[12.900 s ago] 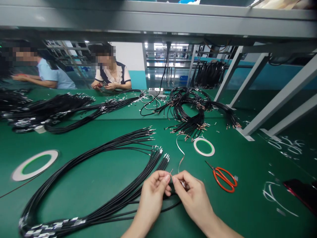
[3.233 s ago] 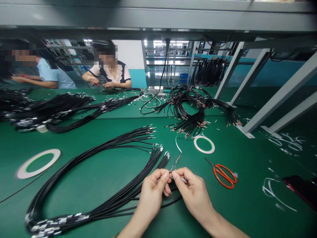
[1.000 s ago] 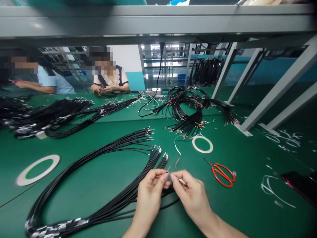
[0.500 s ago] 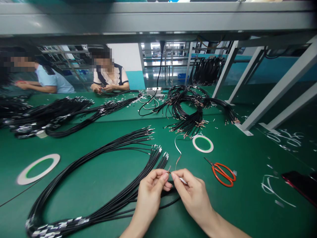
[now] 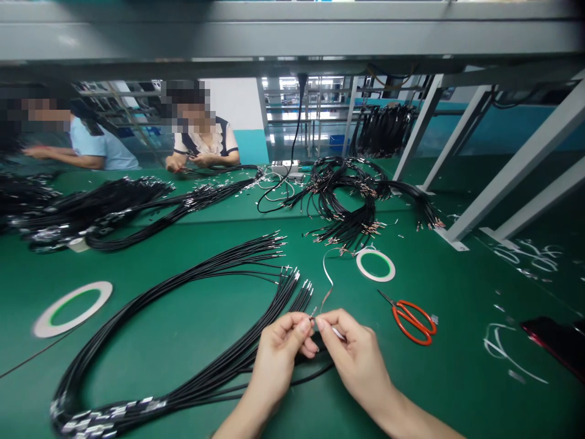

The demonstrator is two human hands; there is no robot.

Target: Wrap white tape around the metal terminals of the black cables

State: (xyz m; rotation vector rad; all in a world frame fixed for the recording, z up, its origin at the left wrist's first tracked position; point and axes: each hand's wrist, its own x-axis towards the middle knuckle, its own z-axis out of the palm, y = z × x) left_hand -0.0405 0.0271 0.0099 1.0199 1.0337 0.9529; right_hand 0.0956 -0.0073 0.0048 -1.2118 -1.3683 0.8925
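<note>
My left hand [image 5: 283,353] is closed in a pinch on a thin black cable, whose bare metal end [image 5: 313,313] sticks up past the fingertips. Fingertip to fingertip with it, my right hand [image 5: 354,356] pinches a narrow strip of tape [image 5: 329,279] that curls away toward a tape roll [image 5: 375,265]. A small white piece [image 5: 339,333] shows between the right fingers; its kind is unclear. Left of my hands lies a looped bundle of black cables [image 5: 183,277] with silvery tips. The exact contact between tape and cable is hidden by my fingers.
Orange-handled scissors [image 5: 415,323] lie to the right. Another tape roll [image 5: 43,326] is at left. More cable bundles [image 5: 347,213] lie farther back. Metal legs [image 5: 498,164] rise at right, beneath an overhead beam [image 5: 274,36]. Two people [image 5: 205,143] sit across the table [image 5: 173,335].
My hands keep the same pinch, with only a very slight shift at the fingertips. The whole view has moved a little. Cables, scissors and rolls lie as before.
</note>
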